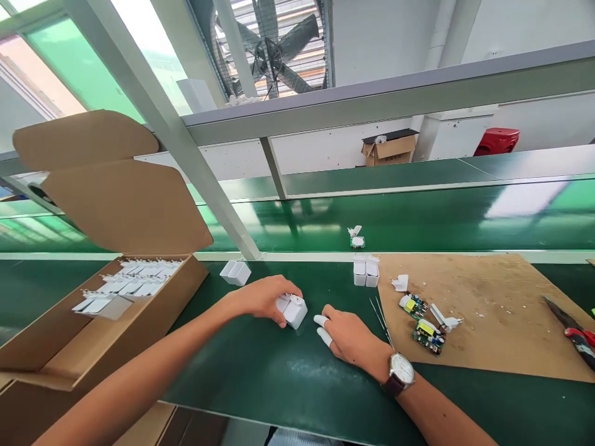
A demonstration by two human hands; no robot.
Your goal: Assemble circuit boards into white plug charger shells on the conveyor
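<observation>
Around the middle of the green surface [297,378], between its front and back edges, the left hand [263,298] has a small white pair of cases [295,311] pinched between thumb and fingers. Can't tell if the pair is resting or slightly lifted, tbh. The right hand [346,334] is just beside it, palm down, fingers loosely bent and a bit apart, nothing visible in it, two fingertips wearing white covers [324,336].

My read: the step in hand is placing or steadying that pair. Any next move would call for an easy grip so the two don't slide apart, plus a light touch from the free hand to line them up.

Two more pairs sit near the back edge: a left pair [235,272] and a right pair [366,271]. The open carton [188,291] at the left end has rows of white cases [144,275]. On the brown sheet [493,328] to the right are circuit boards [428,336] and, by its right edge, pliers [579,334].
</observation>
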